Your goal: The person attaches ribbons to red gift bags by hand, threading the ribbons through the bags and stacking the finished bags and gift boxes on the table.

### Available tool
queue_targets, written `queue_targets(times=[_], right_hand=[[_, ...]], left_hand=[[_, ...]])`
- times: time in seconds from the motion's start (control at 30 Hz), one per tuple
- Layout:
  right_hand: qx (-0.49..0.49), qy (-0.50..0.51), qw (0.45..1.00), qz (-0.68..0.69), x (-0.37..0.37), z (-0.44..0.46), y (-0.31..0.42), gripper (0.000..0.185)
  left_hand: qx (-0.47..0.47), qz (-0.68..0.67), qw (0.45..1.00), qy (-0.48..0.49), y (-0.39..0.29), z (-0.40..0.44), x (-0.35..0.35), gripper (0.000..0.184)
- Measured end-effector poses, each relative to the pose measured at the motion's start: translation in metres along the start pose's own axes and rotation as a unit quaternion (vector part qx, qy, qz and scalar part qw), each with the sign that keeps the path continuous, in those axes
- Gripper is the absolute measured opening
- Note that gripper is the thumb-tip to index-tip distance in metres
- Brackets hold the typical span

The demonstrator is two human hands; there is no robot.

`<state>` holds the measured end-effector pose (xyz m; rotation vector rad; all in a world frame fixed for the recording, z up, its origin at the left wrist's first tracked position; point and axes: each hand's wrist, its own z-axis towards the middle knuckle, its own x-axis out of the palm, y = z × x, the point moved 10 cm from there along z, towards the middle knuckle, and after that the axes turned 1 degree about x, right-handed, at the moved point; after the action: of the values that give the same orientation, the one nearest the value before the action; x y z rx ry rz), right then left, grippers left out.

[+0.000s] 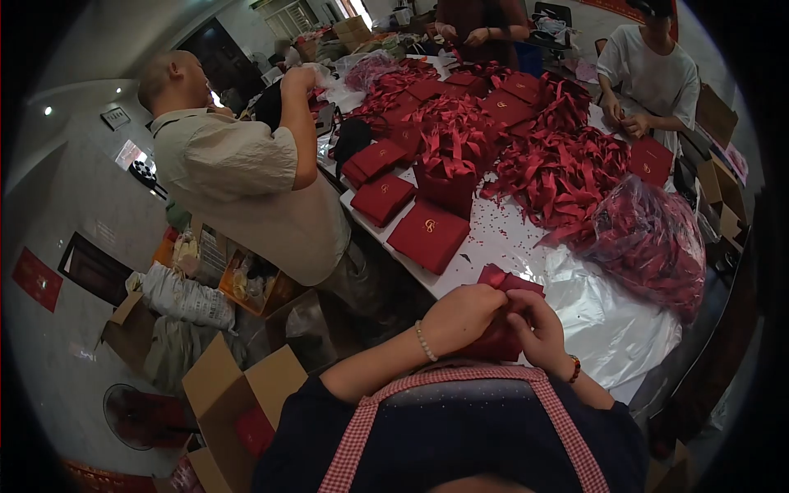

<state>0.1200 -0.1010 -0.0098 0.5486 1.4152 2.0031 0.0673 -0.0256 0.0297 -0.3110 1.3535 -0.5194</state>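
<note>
Close to my body, both hands are on a red gift bag (501, 341) at the near edge of the table. My left hand (464, 319), with a pale bead bracelet at its wrist, is closed at the bag's top, where a red ribbon (494, 274) sticks out. On the other side my right hand (540, 329) pinches the bag's upper edge with thumb and fingers. The fingers partly hide the bag and ribbon. Just beyond lies a stack of red bags (429, 237) with a gold emblem.
A heap of red ribbons (559, 168) covers much of the white table (501, 223). At right sits a clear plastic sack (649, 238) of red material. A person (238, 164) stands at left, others across the table. An open carton (222, 386) stands low at left.
</note>
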Motion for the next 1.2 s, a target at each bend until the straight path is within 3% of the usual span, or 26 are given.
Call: queue_targets(times=[0.07, 0.1, 0.17, 0.27, 0.37, 0.47, 0.6, 0.7, 0.77, 0.8, 0.83, 0.9, 0.97, 1.07, 1.2], right_hand=[[-0.110, 0.056, 0.968, -0.218, 0.011, 0.007, 0.040, 0.016], [-0.115, 0.055, 0.968, -0.217, 0.007, 0.010, 0.046, 0.016], [-0.151, 0.121, 0.919, -0.343, 0.018, 0.010, 0.052, 0.015], [-0.189, 0.155, 0.882, -0.403, 0.026, 0.006, 0.051, 0.017], [-0.191, 0.163, 0.861, -0.442, 0.024, 0.006, 0.057, 0.020], [-0.192, 0.125, 0.865, -0.447, 0.008, 0.010, 0.066, 0.021], [-0.198, 0.160, 0.852, -0.458, 0.019, 0.005, 0.074, 0.022], [-0.189, 0.129, 0.860, -0.457, 0.016, 0.014, 0.075, 0.022], [-0.182, 0.025, 0.849, -0.495, -0.007, 0.024, 0.081, 0.022], [-0.180, -0.027, 0.854, -0.488, -0.020, 0.030, 0.081, 0.021], [-0.180, -0.074, 0.858, -0.475, -0.031, 0.040, 0.087, 0.021], [-0.186, -0.151, 0.862, -0.447, -0.049, 0.065, 0.085, 0.019], [-0.180, -0.185, 0.866, -0.428, -0.047, 0.100, 0.082, 0.018], [-0.162, -0.173, 0.879, -0.414, -0.023, 0.171, 0.048, 0.023], [-0.171, -0.118, 0.855, -0.475, 0.040, 0.234, -0.013, 0.024]], left_hand=[[0.024, 0.022, 0.999, -0.011, -0.007, 0.000, -0.006, 0.013], [0.014, 0.030, 0.999, -0.009, -0.009, -0.002, -0.006, 0.012], [0.005, 0.040, 0.999, -0.011, -0.013, -0.006, -0.007, 0.011], [0.008, 0.064, 0.998, 0.003, -0.019, -0.009, -0.010, 0.009], [0.001, 0.185, 0.982, -0.040, -0.021, -0.014, -0.040, 0.008], [-0.027, 0.250, 0.964, -0.090, -0.011, -0.020, -0.086, 0.008], [-0.038, 0.316, 0.942, -0.107, -0.007, -0.029, -0.104, 0.009], [-0.013, 0.257, 0.951, -0.171, -0.018, -0.036, -0.122, 0.017], [-0.001, 0.171, 0.960, -0.222, -0.041, -0.046, -0.146, 0.025], [0.095, 0.005, 0.987, -0.131, -0.058, -0.049, -0.135, 0.028], [0.185, -0.164, 0.968, -0.032, -0.080, -0.060, -0.127, 0.032], [0.379, -0.362, 0.829, 0.196, -0.143, -0.100, -0.111, 0.031], [0.381, -0.388, 0.814, 0.203, -0.138, -0.113, -0.108, 0.032], [0.380, -0.414, 0.800, 0.210, -0.132, -0.124, -0.105, 0.032], [0.373, -0.417, 0.803, 0.205, -0.122, -0.143, -0.107, 0.033]])
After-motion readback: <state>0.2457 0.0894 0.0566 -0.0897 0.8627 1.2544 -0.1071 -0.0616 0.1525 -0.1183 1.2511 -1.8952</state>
